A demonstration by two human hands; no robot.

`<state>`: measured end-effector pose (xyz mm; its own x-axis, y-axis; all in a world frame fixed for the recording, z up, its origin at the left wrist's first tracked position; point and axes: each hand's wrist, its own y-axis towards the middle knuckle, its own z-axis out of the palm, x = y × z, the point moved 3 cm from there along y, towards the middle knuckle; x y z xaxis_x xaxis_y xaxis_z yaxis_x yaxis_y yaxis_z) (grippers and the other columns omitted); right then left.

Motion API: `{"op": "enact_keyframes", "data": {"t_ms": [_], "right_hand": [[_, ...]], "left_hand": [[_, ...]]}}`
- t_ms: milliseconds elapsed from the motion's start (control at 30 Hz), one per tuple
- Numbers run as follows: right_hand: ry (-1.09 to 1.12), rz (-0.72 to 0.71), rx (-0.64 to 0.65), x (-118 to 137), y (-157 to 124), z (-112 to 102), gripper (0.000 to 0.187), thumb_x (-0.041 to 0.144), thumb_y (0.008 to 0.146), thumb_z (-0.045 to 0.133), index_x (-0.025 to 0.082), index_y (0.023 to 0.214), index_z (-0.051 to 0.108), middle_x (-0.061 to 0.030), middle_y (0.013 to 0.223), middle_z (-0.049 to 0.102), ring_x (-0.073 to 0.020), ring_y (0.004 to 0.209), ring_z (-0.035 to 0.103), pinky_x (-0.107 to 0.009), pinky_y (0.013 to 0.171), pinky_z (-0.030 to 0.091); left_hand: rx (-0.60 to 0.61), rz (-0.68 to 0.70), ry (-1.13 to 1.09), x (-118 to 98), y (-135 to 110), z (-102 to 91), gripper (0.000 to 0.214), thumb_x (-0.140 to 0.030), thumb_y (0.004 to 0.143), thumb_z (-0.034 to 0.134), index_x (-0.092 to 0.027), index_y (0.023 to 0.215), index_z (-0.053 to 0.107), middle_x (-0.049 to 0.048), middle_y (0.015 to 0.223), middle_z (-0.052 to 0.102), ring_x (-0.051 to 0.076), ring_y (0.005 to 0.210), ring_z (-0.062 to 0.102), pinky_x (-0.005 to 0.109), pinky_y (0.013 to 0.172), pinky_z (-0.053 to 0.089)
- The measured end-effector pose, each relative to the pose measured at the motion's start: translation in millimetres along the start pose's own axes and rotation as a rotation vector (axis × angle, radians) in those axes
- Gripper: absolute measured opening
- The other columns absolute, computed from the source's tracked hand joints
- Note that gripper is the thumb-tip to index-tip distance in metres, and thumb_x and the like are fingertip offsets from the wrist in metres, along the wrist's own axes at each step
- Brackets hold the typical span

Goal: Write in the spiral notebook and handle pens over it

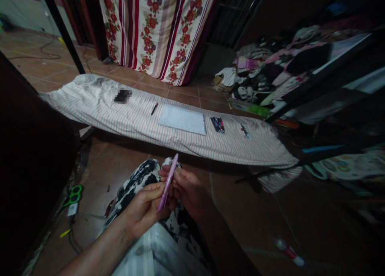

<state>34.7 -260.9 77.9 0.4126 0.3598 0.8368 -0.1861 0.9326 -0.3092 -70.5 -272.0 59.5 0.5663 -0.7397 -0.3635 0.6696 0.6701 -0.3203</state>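
Note:
Above my lap I hold a slim pink pen (168, 183), tilted with its upper end pointing away from me. My left hand (144, 208) is closed around its lower part, thumb along the side. The fingers of my right hand (192, 189) are bent in against the pen from the other side; some fingertips are hidden behind it. Beyond my knees, a spiral notebook (182, 118) lies on a striped cloth (135, 125). A dark pen (154, 108) rests left of the notebook, and a group of several dark pens (217, 124) lies on its right.
A smaller bunch of light pens (245, 131) is further right on the cloth. A pixelated dark object (122, 96) sits at the left. Heaped clothes (270, 71) fill the back right. On the tiled floor are a green-edged power strip (73, 195) and a bottle (288, 252).

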Motion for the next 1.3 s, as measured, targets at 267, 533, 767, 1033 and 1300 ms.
{"op": "enact_keyframes", "data": {"t_ms": [267,533,767,1033,1300], "right_hand": [[-0.081,-0.033,-0.021,-5,7,-2,0.034,0.044,0.072,0.064,0.013,0.088,0.065,-0.0019,0.066,0.064,-0.0081,0.045,0.050,-0.020,0.042,0.037],[-0.144,-0.037,0.019,-13,17,4,0.033,0.045,0.071,0.065,0.013,0.077,0.063,0.0009,0.052,0.057,-0.0080,0.042,0.048,-0.020,0.041,0.036],[-0.094,-0.017,0.025,-13,13,14,0.030,0.044,0.072,0.063,0.014,0.075,0.058,0.0040,0.050,0.054,-0.0080,0.036,0.047,-0.020,0.037,0.035],[-0.121,-0.080,-0.197,-13,15,8,0.026,0.037,0.062,0.072,0.016,0.065,0.058,0.0045,0.052,0.057,-0.0075,0.043,0.049,-0.021,0.045,0.039],[-0.115,-0.150,-0.266,-15,17,5,0.023,0.032,0.059,0.074,0.017,0.068,0.059,0.0027,0.061,0.062,-0.0118,0.058,0.057,-0.025,0.060,0.045]], "left_hand": [[-0.054,0.061,0.180,-5,-6,4.3,0.021,-0.029,0.067,0.070,-0.009,0.072,0.064,0.0044,0.059,0.058,0.008,0.050,0.049,0.016,0.042,0.032],[-0.164,0.174,0.354,-13,-13,-0.4,0.028,-0.037,0.069,0.067,-0.010,0.067,0.062,0.0018,0.054,0.054,0.006,0.045,0.039,0.018,0.042,0.023],[-0.202,0.269,0.459,-12,-13,-4.4,0.033,-0.043,0.067,0.068,-0.011,0.068,0.062,-0.0007,0.053,0.052,0.005,0.042,0.034,0.019,0.042,0.020],[-0.353,0.493,0.755,-14,-8,-10.1,0.023,-0.036,0.071,0.065,-0.014,0.073,0.069,0.0016,0.063,0.058,0.011,0.052,0.047,0.021,0.049,0.034],[-0.456,0.714,0.896,-19,-6,-11.5,0.008,-0.024,0.068,0.068,-0.017,0.072,0.071,0.0057,0.081,0.065,0.018,0.079,0.057,0.024,0.073,0.040]]}}
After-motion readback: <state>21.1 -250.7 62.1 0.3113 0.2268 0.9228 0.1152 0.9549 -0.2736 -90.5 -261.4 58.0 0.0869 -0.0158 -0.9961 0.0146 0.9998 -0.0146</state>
